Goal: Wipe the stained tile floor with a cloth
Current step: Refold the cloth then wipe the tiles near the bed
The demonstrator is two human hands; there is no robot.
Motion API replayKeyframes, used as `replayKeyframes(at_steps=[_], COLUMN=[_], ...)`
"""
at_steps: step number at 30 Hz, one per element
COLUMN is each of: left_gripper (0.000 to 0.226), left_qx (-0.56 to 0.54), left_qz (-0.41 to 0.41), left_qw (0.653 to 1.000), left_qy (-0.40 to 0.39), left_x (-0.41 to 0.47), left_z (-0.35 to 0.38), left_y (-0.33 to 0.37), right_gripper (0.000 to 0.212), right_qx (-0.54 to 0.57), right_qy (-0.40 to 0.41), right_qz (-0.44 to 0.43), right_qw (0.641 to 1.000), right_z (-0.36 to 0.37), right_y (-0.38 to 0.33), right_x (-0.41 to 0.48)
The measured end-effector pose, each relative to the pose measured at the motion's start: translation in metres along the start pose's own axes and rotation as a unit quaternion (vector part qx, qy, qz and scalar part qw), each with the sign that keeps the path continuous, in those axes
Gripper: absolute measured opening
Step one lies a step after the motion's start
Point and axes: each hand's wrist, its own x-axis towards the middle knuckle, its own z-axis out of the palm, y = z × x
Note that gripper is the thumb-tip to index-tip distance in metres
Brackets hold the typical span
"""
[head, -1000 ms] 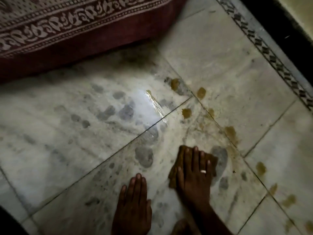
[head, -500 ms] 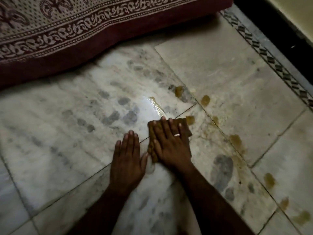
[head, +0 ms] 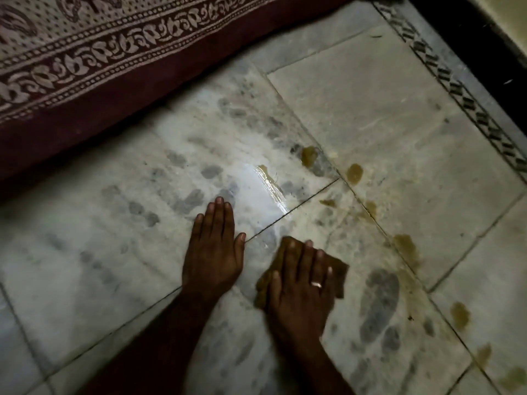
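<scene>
A brown cloth (head: 339,273) lies flat on the pale marble tile floor (head: 385,115). My right hand (head: 299,283), with a ring on one finger, presses down on it with spread fingers, covering most of it. My left hand (head: 212,249) rests flat on the floor just left of it, fingers together, holding nothing. Yellow-brown stains (head: 354,173) dot the tile joint to the upper right, and more stains (head: 406,246) run down the diagonal joint. A wet shiny streak (head: 268,183) lies above the hands.
A maroon patterned bedcover (head: 114,52) hangs along the top left, reaching the floor. A patterned tile border (head: 456,89) and a dark strip run down the right edge. Grey blotches (head: 379,303) mark the marble near my right hand.
My right hand has slid the cloth back toward me and to the right, away from the wet streak. My left hand has stayed flat on the floor.
</scene>
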Motion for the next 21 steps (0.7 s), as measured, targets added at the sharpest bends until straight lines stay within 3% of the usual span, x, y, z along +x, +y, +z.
replayKeyframes(at_steps=[4, 6, 8, 11, 17, 19, 21], left_gripper=[0.06, 0.06, 0.061, 0.062, 0.064, 0.064, 0.063], left_qx=[0.011, 0.017, 0.014, 0.011, 0.016, 0.021, 0.02], left_qz=[0.016, 0.019, 0.016, 0.012, 0.007, 0.007, 0.006], left_qw=[1.0, 0.999, 1.0, 1.0, 1.0, 1.0, 1.0], left_qy=[0.023, 0.03, 0.024, 0.013, 0.004, 0.004, 0.0], left_x=[-0.003, -0.004, -0.003, -0.004, -0.004, -0.004, -0.004], left_z=[0.0, -0.002, -0.005, -0.006, -0.003, -0.004, -0.003], left_y=[-0.001, -0.001, 0.0, 0.001, 0.001, 0.002, 0.001], right_gripper=[0.063, 0.062, 0.062, 0.063, 0.065, 0.068, 0.069], right_qx=[0.005, -0.006, -0.023, -0.028, 0.023, 0.015, 0.011], right_qy=[0.018, 0.025, 0.025, 0.022, 0.015, 0.012, 0.004], right_qz=[-0.189, -0.228, -0.218, -0.129, 0.087, 0.048, -0.05], right_qw=[0.982, 0.973, 0.975, 0.991, 0.996, 0.999, 0.999], right_z=[-0.003, -0.007, -0.01, -0.014, -0.008, -0.006, -0.005], right_y=[-0.025, -0.025, -0.015, 0.013, 0.026, 0.004, -0.019], right_x=[0.064, 0.106, 0.14, 0.159, 0.095, 0.072, 0.068])
